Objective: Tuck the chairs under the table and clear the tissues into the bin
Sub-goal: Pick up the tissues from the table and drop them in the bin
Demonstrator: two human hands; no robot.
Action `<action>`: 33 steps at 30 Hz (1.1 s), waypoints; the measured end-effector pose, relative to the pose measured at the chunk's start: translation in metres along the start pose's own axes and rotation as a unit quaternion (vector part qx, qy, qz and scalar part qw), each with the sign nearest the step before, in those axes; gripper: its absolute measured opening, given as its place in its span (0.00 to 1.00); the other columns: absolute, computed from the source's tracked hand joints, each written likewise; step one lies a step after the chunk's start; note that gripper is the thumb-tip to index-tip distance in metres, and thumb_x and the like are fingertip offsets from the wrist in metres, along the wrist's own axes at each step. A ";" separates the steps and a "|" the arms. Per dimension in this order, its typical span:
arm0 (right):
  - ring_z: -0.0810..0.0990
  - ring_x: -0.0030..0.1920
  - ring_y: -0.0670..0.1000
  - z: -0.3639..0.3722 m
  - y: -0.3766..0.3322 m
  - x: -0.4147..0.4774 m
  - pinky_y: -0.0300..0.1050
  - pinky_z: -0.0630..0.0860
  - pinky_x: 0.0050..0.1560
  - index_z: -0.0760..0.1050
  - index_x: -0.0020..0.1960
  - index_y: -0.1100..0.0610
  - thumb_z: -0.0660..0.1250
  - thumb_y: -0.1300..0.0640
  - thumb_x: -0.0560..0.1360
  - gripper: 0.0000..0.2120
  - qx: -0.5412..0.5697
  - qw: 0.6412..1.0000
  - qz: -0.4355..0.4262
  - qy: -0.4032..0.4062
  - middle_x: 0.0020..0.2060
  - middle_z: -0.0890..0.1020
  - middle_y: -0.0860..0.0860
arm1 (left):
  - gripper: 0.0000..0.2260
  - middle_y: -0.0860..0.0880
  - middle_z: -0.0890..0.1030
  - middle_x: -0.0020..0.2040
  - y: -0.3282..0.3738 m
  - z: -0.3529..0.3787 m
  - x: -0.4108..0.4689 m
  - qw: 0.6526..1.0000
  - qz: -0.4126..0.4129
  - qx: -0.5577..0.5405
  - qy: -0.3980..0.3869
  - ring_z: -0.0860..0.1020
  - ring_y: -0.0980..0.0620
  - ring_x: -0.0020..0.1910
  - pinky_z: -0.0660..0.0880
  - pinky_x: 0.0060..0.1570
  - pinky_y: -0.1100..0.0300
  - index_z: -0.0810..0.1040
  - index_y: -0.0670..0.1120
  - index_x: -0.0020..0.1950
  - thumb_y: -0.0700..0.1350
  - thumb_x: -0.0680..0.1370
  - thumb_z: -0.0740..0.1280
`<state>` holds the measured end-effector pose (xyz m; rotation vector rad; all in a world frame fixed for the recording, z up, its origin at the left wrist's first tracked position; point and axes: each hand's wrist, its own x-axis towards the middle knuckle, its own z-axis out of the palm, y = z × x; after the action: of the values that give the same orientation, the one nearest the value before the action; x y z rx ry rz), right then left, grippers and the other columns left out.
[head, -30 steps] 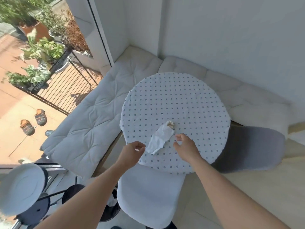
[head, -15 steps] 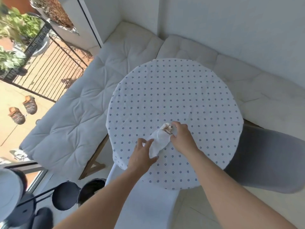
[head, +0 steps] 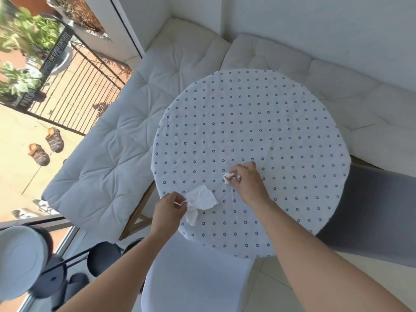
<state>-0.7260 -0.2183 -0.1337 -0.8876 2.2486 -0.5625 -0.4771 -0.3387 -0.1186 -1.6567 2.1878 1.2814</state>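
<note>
Flat tissue (head: 201, 199) lies on the worktop (head: 247, 122) near its front-left edge; the left hand (head: 168, 206) has its grip pinched on the tissue's twisted corner. A crumpled wad (head: 227, 177) with brownish bits sits just right of it, the right hand (head: 246, 181) closed round it, fingers curled, wad half hidden.

Step in hand: gathering tissues. To do it well:
- ball the flat sheet into the palm before lifting, it will flap or tear if pulled by the corner
- lift the wad straight up, so crumbs stay inside
- check the dotted cloth for scraps, white hides on white

White chair (head: 195, 273) and grey chair (head: 371, 212) look partly tucked. I can't pick out the bin for certain.
</note>
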 end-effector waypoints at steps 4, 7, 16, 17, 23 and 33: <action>0.74 0.40 0.46 0.009 -0.011 -0.007 0.44 0.79 0.46 0.80 0.54 0.55 0.73 0.63 0.77 0.08 0.020 0.998 0.065 0.000 0.55 0.73 0.55 | 0.02 0.53 0.86 0.44 -0.007 -0.023 -0.011 0.999 -0.030 -0.043 0.016 0.84 0.55 0.43 0.77 0.38 0.61 0.83 0.50 0.46 0.44 0.79 0.73; 0.75 0.43 0.49 0.020 -0.023 -0.019 0.39 0.71 0.39 0.80 0.54 0.54 0.73 0.61 0.78 0.07 0.026 0.996 0.081 -0.014 0.56 0.74 0.55 | 0.03 0.52 0.87 0.42 -0.014 -0.035 -0.024 0.996 -0.045 -0.068 0.030 0.85 0.55 0.40 0.79 0.37 0.60 0.83 0.50 0.46 0.45 0.78 0.74; 0.73 0.42 0.43 0.061 -0.093 -0.083 0.32 0.65 0.35 0.80 0.55 0.52 0.72 0.58 0.78 0.06 0.058 0.997 0.053 -0.014 0.55 0.75 0.53 | 0.03 0.53 0.87 0.42 -0.064 -0.086 -0.068 0.995 -0.032 -0.084 0.031 0.84 0.52 0.39 0.81 0.39 0.53 0.82 0.54 0.44 0.47 0.77 0.74; 0.75 0.42 0.44 0.067 -0.102 -0.092 0.32 0.66 0.35 0.80 0.54 0.52 0.72 0.58 0.78 0.06 0.061 0.997 0.051 -0.011 0.54 0.75 0.53 | 0.03 0.53 0.87 0.43 -0.071 -0.093 -0.073 0.995 -0.027 -0.091 0.030 0.85 0.52 0.39 0.84 0.41 0.50 0.82 0.54 0.44 0.48 0.77 0.74; 0.82 0.47 0.52 0.103 -0.159 -0.165 0.37 0.72 0.40 0.81 0.54 0.49 0.74 0.55 0.76 0.07 0.082 0.994 0.066 0.020 0.53 0.77 0.52 | 0.03 0.53 0.82 0.37 -0.131 -0.136 -0.107 0.994 0.021 -0.104 0.018 0.82 0.51 0.33 0.86 0.39 0.42 0.83 0.53 0.45 0.47 0.78 0.75; 0.82 0.52 0.48 0.188 -0.259 -0.322 0.39 0.72 0.42 0.80 0.51 0.46 0.75 0.50 0.76 0.06 0.146 0.981 0.111 0.068 0.52 0.82 0.46 | 0.09 0.53 0.86 0.43 -0.261 -0.239 -0.202 0.993 0.112 -0.040 0.007 0.85 0.53 0.39 0.77 0.36 0.61 0.87 0.55 0.44 0.40 0.77 0.73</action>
<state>-0.2995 -0.1910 0.0191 -0.4562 2.2703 -0.8423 -0.0879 -0.3618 0.0002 -1.4828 2.4171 1.4338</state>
